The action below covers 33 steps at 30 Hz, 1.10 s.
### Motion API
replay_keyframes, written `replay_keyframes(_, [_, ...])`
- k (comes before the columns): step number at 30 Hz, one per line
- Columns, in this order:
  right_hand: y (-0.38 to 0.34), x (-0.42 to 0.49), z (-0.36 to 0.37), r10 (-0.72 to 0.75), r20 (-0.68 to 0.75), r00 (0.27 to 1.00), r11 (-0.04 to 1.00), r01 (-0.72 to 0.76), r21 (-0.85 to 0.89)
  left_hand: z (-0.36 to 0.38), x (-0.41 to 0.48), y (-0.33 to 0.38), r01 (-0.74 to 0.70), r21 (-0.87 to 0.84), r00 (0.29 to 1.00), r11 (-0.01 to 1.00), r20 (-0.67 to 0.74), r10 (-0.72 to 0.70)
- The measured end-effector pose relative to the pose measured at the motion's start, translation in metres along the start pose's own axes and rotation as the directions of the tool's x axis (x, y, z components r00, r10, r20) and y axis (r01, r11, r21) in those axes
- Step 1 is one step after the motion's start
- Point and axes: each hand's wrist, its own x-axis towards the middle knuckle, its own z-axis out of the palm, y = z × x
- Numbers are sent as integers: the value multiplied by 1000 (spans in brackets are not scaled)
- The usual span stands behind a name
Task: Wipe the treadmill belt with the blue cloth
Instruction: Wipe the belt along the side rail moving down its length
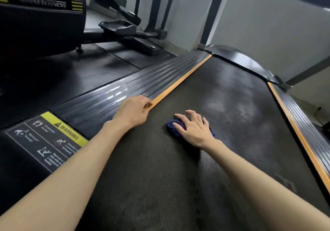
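Across treadmill belt (151, 177) at 6 o'clock, presses blue cloth (172, 126) flat near centre under spread right hand (193, 130); rests left hand (133, 110), fingers (147, 105) loosely bent, on orange strip (178, 83) at cloth's 10 o'clock.

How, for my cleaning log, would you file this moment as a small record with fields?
surface: treadmill belt, dark, textured
cloth: blue cloth, bunched, lying on the belt
right hand: right hand on the cloth, fingers spread, pressing it down
left hand: left hand rests at the belt's left edge by the orange strip; fingers mostly hidden
belt condition: pale smeared patches beyond the cloth
nearby: yellow warning label on the left
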Motion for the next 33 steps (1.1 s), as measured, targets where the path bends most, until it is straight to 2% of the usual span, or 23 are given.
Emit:
replay_keyframes(3, [12, -9, -6, -222, -133, 966, 974, 226, 17, -6, 4, -4, 20, 23, 997, 1000, 75, -21])
replay_keyframes(6, [18, -29, -8, -468, -130, 874, 878, 477, 47, -14, 3, -12, -64, 78, 978, 995, 205, 47])
replay_keyframes(8, [20, -33, -1, -567, -158, 808, 819, 573, -8, -17, 1, -13, -98, 76, 975, 992, 205, 81])
replay_keyframes(9, [21, -29, 3, -571, -200, 797, 814, 580, -13, -17, 0, -12, -104, 71, 981, 992, 172, 90])
replay_keyframes(11, [25, -10, 11, -433, -285, 855, 888, 460, 30, -15, -1, -10, -91, 46, 990, 995, 113, 85])
replay_keyframes(13, [23, 22, 14, -46, -309, 950, 989, 85, 117, -13, -2, -11, -67, -2, 992, 998, 104, 67])
replay_keyframes(14, [16, 37, 14, 156, -287, 945, 980, -110, 168, -13, -1, -12, -57, -25, 993, 998, 100, 59])
replay_keyframes(15, [4, 45, 13, 275, -256, 927, 952, -226, 206, -13, -1, -13, -47, -47, 994, 998, 94, 51])
replay_keyframes(16, [-13, 46, 11, 287, -232, 930, 948, -240, 209, -13, 0, -14, -38, -65, 995, 997, 89, 43])
replay_keyframes(17, [-31, 40, 10, 204, -213, 956, 969, -166, 183, -13, 0, -14, -33, -75, 996, 997, 82, 39])
replay_keyframes(19, [-60, 7, 10, -102, -182, 978, 981, 129, 143, -11, 1, -14, -28, -88, 998, 996, 61, 33])
replay_keyframes(21, [-77, -39, 7, -407, -193, 893, 893, 433, 123, -11, 0, -14, -21, -101, 998, 995, 56, 27])
replay_keyframes(23, [-71, -51, 3, -566, -192, 802, 808, 586, 66, -12, -1, -14, -15, -110, 998, 994, 58, 22])
replay_keyframes(24, [-63, -40, 2, -589, -214, 780, 797, 603, 4, -13, -2, -13, -13, -117, 998, 993, 59, 20])
replay_keyframes(25, [-54, -23, 3, -556, -229, 799, 826, 562, -46, -14, -3, -13, -13, -122, 998, 992, 59, 20])
replay_keyframes(26, [-45, -2, 5, -471, -242, 848, 881, 468, -74, -15, -4, -12, -10, -129, 998, 992, 61, 18])
replay_keyframes(28, [-28, 41, 6, -172, -219, 960, 985, 167, -43, -18, -6, -12, 2, -155, 997, 988, 74, 9])
replay_keyframes(29, [-23, 56, 5, -21, -200, 979, 1000, 25, 17, -18, -7, -12, 8, -168, 997, 986, 78, 5])
replay_keyframes(30, [-24, 64, 4, 59, -184, 981, 996, -44, 82, -17, -8, -12, 10, -174, 997, 985, 74, 3])
replay_keyframes(31, [-33, 64, 3, 67, -164, 984, 990, -46, 131, -18, -8, -12, 7, -173, 998, 985, 68, 4])
replay_keyframes(33, [-55, 36, 3, -94, -138, 986, 982, 114, 148, -17, -8, -11, 12, -173, 999, 985, 51, -3])
